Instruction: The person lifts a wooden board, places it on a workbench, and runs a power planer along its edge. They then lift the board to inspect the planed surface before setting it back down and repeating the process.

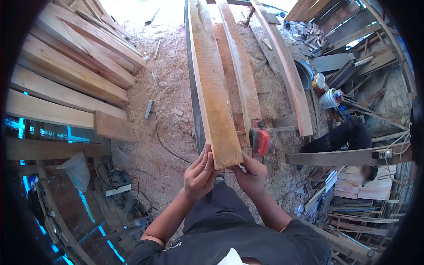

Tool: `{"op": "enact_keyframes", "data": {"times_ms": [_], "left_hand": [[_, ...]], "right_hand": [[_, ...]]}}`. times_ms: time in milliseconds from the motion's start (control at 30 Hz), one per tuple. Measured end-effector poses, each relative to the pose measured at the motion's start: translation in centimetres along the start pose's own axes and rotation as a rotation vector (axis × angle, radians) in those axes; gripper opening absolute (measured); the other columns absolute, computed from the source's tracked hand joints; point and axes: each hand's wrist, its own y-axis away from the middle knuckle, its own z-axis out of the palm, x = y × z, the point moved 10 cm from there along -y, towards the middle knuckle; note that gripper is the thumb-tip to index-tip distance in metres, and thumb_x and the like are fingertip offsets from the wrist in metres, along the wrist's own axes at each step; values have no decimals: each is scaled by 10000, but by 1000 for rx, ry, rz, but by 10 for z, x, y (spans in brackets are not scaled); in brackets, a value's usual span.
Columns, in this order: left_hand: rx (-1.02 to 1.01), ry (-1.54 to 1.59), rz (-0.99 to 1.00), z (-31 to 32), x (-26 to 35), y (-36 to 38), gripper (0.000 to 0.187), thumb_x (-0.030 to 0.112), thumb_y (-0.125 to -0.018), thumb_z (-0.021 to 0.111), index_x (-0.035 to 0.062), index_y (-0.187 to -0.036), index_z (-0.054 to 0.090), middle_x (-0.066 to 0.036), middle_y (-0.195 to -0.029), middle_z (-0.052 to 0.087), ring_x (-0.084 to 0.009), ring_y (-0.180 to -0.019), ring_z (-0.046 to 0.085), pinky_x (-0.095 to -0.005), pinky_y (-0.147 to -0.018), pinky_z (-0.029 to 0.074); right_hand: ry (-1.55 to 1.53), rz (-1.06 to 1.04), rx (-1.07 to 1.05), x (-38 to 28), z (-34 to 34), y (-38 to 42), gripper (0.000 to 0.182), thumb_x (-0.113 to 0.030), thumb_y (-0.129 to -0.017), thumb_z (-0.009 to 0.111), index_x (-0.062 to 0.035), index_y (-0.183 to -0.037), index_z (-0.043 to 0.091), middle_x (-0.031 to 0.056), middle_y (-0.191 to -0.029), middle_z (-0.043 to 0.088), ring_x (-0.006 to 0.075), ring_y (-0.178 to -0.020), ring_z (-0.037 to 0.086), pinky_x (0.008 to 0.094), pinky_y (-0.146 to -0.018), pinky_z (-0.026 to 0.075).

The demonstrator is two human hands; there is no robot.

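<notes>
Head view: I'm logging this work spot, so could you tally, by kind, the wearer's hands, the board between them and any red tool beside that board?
Hands: 2 (left hand, right hand)
Board: 1 (the held board)
Red tool: 1
Total: 4

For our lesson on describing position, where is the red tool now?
In the head view, the red tool sits just right of the plank's near end, ahead of the right hand.

Head-worn wide view, facing forward and down, close above the shirt [274,240], looking along the board [216,95]
</notes>
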Motion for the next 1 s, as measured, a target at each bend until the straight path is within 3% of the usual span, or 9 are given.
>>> {"op": "enact_keyframes", "data": {"times_ms": [133, 200, 367, 567, 833, 1000], "left_hand": [[-27, -19, -69, 36, -38, 67, 547, -125, -871, 685, -186, -1406, 590, -430, -1458, 563, -501, -1384, 589, -480, -1101, 566], [-30, -23, -100, 53, -55, 98, 539, -137, -875, 672, -185, -1406, 592, -428, -1456, 565, -499, -1379, 593, -479, -1095, 570], [-87, -15, -292, 100, -114, 181, 488, -180, -915, 637, -174, -1403, 609, -423, -1422, 592, -484, -1332, 634, -449, -1053, 592], [-75, -25, -386, 151, -183, 274, 482, -192, -936, 609, -174, -1417, 598, -416, -1431, 590, -475, -1325, 646, -433, -1049, 589], [-104, -26, -456, 193, -244, 354, 581, -214, -904, 563, -158, -1481, 552, -426, -1503, 524, -482, -1379, 607, -435, -1083, 558], [-124, -83, -480, 203, -270, 377, 623, -194, -864, 592, -139, -1484, 567, -405, -1499, 544, -474, -1305, 670, -409, -998, 593]], "right_hand": [[154, -32, -29, 43, 18, 28, 496, 27, -803, 877, -12, -1285, 765, 181, -1035, 815, 264, -924, 817, 340, -788, 621], [94, -36, -130, 77, 37, 47, 580, 60, -827, 823, -12, -1391, 706, 218, -1119, 794, 335, -964, 806, 370, -808, 625], [21, 52, -184, 170, 77, 90, 540, 74, -865, 784, 11, -1394, 693, 229, -1198, 779, 357, -955, 798, 398, -805, 623], [14, 117, -283, 274, 130, 143, 510, 96, -877, 762, 33, -1378, 686, 223, -1303, 752, 360, -1056, 791, 393, -859, 631], [1, -10, -221, 351, 175, 178, 510, 122, -880, 748, 43, -1379, 676, 221, -1324, 743, 351, -978, 799, 387, -805, 637], [-1, 35, -194, 376, 192, 194, 522, 111, -884, 752, 28, -1393, 672, 218, -1318, 742, 362, -999, 791, 405, -818, 630]]}}
